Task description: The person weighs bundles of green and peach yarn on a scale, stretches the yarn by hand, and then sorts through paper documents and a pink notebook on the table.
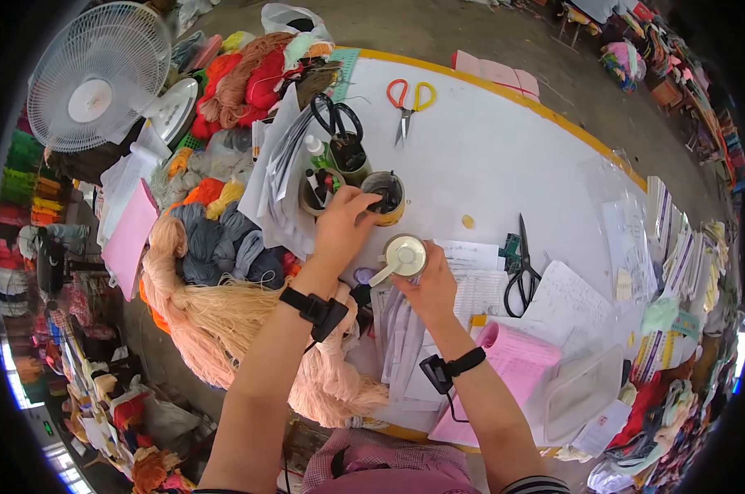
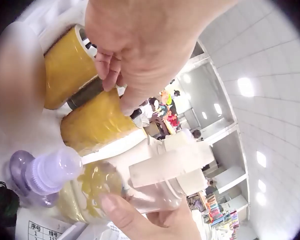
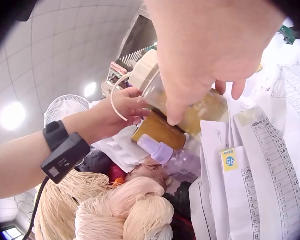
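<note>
My left hand [image 1: 344, 224] is at a yellow cup [image 1: 395, 216] with dark items inside. In the left wrist view its thumb and fingers pinch the rim of that yellow cup [image 2: 97, 122]; part of the grip is hidden. My right hand [image 1: 432, 286] grips a clear jar [image 3: 157, 92] with a white lid [image 1: 405, 255] and a white strap, its thumb along the side. The jar stands close in front of the cup. Another yellow cup [image 2: 67, 65], filled with pens and tools, is beside the first. A purple spray bottle [image 3: 177, 160] stands near the jar.
Red-and-yellow-handled scissors [image 1: 402, 107] and black scissors [image 1: 522, 280] lie on the white table [image 1: 488, 156]. Paper sheets [image 1: 479, 288] and a pink sheet [image 1: 512, 362] cover the near side. Yarn skeins [image 1: 224, 321] and a fan [image 1: 92, 99] are at the left.
</note>
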`<control>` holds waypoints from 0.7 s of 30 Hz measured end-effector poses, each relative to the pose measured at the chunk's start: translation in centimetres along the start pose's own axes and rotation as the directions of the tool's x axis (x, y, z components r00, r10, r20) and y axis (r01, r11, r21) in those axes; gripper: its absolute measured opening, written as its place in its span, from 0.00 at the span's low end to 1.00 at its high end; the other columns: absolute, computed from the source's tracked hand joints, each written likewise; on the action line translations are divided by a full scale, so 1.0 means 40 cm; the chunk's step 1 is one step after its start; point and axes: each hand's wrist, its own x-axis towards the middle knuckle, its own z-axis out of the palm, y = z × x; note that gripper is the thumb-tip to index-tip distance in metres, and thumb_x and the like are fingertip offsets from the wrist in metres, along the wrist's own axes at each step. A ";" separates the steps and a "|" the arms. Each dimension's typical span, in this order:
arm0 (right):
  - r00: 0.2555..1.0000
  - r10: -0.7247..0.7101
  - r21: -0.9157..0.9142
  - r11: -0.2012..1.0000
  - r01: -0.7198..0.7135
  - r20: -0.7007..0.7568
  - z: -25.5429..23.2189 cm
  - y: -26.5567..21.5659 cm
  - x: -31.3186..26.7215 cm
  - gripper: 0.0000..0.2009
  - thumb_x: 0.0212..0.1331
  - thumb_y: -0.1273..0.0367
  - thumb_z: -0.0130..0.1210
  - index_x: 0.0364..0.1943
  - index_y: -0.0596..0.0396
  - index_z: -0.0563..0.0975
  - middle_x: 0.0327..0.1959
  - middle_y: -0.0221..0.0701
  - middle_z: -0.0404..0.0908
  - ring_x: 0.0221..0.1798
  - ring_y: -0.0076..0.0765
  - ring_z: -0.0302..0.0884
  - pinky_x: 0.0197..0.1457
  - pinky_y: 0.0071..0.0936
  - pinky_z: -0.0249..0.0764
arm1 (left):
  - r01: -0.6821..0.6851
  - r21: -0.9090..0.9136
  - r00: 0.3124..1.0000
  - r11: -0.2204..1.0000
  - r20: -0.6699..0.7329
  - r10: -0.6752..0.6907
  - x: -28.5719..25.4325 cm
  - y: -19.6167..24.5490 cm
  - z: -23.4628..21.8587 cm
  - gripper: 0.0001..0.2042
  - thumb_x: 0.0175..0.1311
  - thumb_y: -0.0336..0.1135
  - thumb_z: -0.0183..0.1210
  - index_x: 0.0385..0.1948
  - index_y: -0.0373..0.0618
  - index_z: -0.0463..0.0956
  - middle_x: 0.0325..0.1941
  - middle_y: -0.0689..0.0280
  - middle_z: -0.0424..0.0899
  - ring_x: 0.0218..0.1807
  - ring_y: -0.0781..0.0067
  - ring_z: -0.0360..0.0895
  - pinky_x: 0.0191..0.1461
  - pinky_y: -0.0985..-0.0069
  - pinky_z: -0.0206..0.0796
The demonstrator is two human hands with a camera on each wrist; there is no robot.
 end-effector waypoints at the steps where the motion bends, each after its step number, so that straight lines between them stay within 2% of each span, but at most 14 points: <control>1: 1.000 -0.005 -0.005 1.000 0.005 -0.002 0.000 0.001 0.000 0.34 0.39 0.64 0.70 0.52 0.55 0.65 0.46 0.37 0.73 0.47 0.48 0.75 0.43 0.39 0.74 | -0.003 0.001 1.000 1.000 0.006 0.003 0.002 0.007 0.001 0.19 0.48 0.25 0.64 0.44 0.50 0.78 0.42 0.66 0.73 0.34 0.71 0.72 0.38 0.76 0.67; 4: 0.999 -0.033 0.001 0.999 0.033 -0.006 -0.001 0.006 0.000 0.34 0.38 0.66 0.70 0.52 0.55 0.65 0.46 0.38 0.73 0.47 0.49 0.75 0.43 0.39 0.74 | 0.005 0.051 1.000 0.999 -0.028 -0.004 0.007 0.021 0.001 0.15 0.48 0.26 0.64 0.41 0.50 0.80 0.41 0.66 0.74 0.35 0.69 0.74 0.39 0.75 0.68; 6: 0.999 -0.043 0.002 0.999 0.043 -0.017 -0.003 0.006 0.002 0.34 0.38 0.66 0.70 0.52 0.55 0.65 0.46 0.38 0.73 0.47 0.49 0.75 0.43 0.39 0.74 | -0.174 0.245 0.980 0.954 -0.057 0.193 0.011 0.021 0.003 0.12 0.50 0.28 0.64 0.38 0.50 0.80 0.40 0.67 0.75 0.36 0.66 0.76 0.39 0.73 0.69; 10: 0.999 -0.050 0.022 0.998 0.050 -0.023 -0.003 0.005 0.000 0.34 0.36 0.68 0.70 0.52 0.55 0.65 0.46 0.39 0.73 0.47 0.49 0.74 0.43 0.38 0.74 | -0.163 0.238 0.981 0.957 -0.068 0.184 0.014 0.014 0.015 0.10 0.50 0.30 0.64 0.36 0.49 0.81 0.38 0.67 0.76 0.36 0.63 0.77 0.40 0.71 0.70; 13: 0.998 -0.063 0.018 0.998 0.063 -0.031 -0.001 0.008 0.000 0.34 0.36 0.68 0.70 0.52 0.54 0.65 0.45 0.39 0.73 0.47 0.49 0.74 0.43 0.38 0.74 | -0.144 0.172 0.981 0.974 -0.102 0.163 0.016 0.007 0.017 0.08 0.51 0.29 0.63 0.35 0.46 0.81 0.35 0.65 0.77 0.33 0.64 0.76 0.37 0.73 0.70; 15: 0.997 -0.066 0.016 0.998 0.067 -0.032 0.000 0.011 0.000 0.34 0.36 0.67 0.70 0.52 0.54 0.65 0.45 0.38 0.73 0.46 0.49 0.74 0.43 0.39 0.74 | 0.025 0.069 0.983 0.997 -0.184 -0.012 0.017 0.003 0.016 0.08 0.53 0.29 0.62 0.35 0.44 0.80 0.32 0.64 0.77 0.32 0.63 0.77 0.36 0.73 0.70; 16: 0.997 -0.069 0.014 0.997 0.070 -0.032 0.002 0.012 0.001 0.34 0.36 0.67 0.70 0.52 0.54 0.65 0.45 0.38 0.73 0.46 0.49 0.74 0.42 0.39 0.74 | 0.025 0.070 0.983 0.997 -0.185 -0.012 0.019 -0.004 0.014 0.08 0.53 0.29 0.62 0.35 0.44 0.80 0.32 0.64 0.77 0.32 0.63 0.77 0.36 0.73 0.70; 18: 0.997 -0.068 0.011 0.998 0.069 -0.034 0.003 0.013 0.000 0.34 0.36 0.66 0.70 0.52 0.54 0.65 0.45 0.38 0.73 0.46 0.49 0.74 0.42 0.39 0.74 | 0.006 -0.152 0.946 0.988 -0.319 -0.055 0.026 -0.012 0.005 0.06 0.54 0.27 0.63 0.33 0.42 0.80 0.30 0.63 0.77 0.27 0.70 0.76 0.33 0.79 0.68; 19: 0.997 -0.067 0.007 0.998 0.067 -0.038 0.003 0.012 0.000 0.34 0.36 0.66 0.70 0.52 0.54 0.65 0.45 0.37 0.73 0.45 0.48 0.74 0.42 0.39 0.74 | 0.047 -0.200 0.948 0.979 -0.300 -0.107 0.022 -0.010 -0.004 0.06 0.57 0.27 0.62 0.35 0.40 0.79 0.31 0.66 0.79 0.30 0.79 0.75 0.35 0.83 0.67; 20: 0.997 -0.065 0.008 0.998 0.066 -0.040 0.004 0.011 -0.001 0.34 0.36 0.66 0.70 0.52 0.54 0.65 0.45 0.37 0.73 0.45 0.48 0.74 0.42 0.39 0.74 | 0.045 -0.198 0.949 0.979 -0.298 -0.104 0.022 -0.007 -0.011 0.06 0.57 0.27 0.62 0.35 0.40 0.79 0.31 0.66 0.79 0.30 0.79 0.75 0.35 0.83 0.67; 21: 0.997 -0.060 0.007 0.998 0.061 -0.043 0.005 0.010 -0.003 0.34 0.37 0.66 0.70 0.52 0.54 0.65 0.45 0.37 0.73 0.46 0.48 0.74 0.43 0.39 0.74 | 0.029 -0.348 0.952 0.937 -0.275 -0.131 0.023 -0.002 -0.019 0.06 0.59 0.27 0.60 0.37 0.40 0.78 0.33 0.67 0.80 0.31 0.80 0.75 0.37 0.84 0.67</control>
